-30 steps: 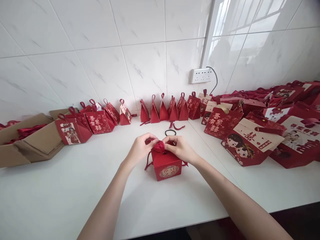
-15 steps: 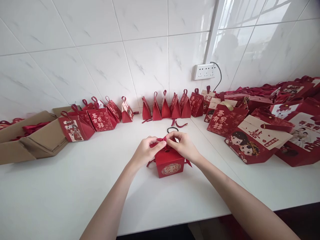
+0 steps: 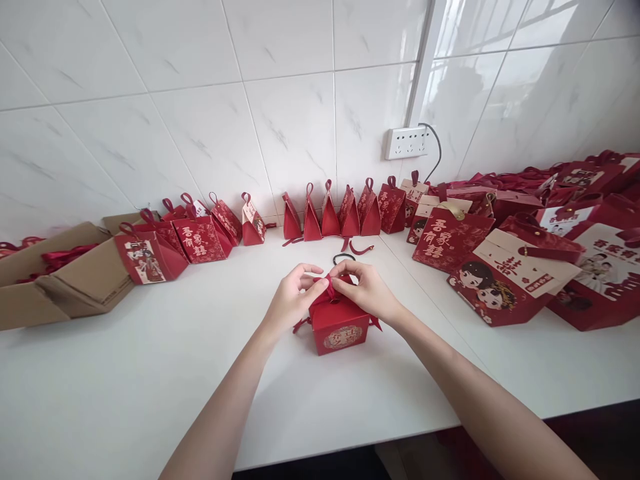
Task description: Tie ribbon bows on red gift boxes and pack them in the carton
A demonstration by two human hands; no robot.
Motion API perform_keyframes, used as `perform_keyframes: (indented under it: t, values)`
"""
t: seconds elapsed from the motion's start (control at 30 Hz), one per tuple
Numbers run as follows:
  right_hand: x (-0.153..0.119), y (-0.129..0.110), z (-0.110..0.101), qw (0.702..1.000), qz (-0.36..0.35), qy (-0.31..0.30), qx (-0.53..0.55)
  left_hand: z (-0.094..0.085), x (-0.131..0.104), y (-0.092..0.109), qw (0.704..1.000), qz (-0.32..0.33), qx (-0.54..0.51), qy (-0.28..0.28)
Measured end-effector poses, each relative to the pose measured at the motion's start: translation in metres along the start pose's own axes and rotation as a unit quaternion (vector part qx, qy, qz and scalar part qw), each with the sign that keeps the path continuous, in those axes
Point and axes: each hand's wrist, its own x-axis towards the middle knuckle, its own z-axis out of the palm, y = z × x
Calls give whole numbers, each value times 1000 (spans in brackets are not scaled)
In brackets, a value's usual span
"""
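Note:
A small red gift box (image 3: 341, 333) with a gold round emblem on its front stands upright on the white table. Over its top is a dark red ribbon (image 3: 330, 291), gathered in a knot or bow that my fingers partly cover. My left hand (image 3: 296, 293) has its thumb pressed against the ribbon's left side, with the index finger raised a little. On the other side, my right hand (image 3: 364, 288) pinches the ribbon between thumb and fingers. Ribbon ends stick out at both sides of the box. Behind it lies a black loop (image 3: 343, 257).
Several red gift boxes (image 3: 330, 217) line the tiled wall. More stand at left beside an open cardboard box (image 3: 95, 283) holding red ribbon. Larger red gift bags (image 3: 500, 283) crowd the right. Ribbon scraps (image 3: 361, 249) lie behind the hands. A power strip (image 3: 409, 143) is on the wall.
My left index finger has lifted away from its thumb. The right hand keeps its pinch at the ribbon, and the box stays in place.

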Motion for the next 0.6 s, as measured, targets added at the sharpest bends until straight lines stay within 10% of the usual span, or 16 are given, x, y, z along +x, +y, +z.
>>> perform_keyframes:
  t: [0.6]
  values:
    - [-1, -1, -18, 987, -113, -96, -61, -10, 6, -5, 997, -12, -63, -52]
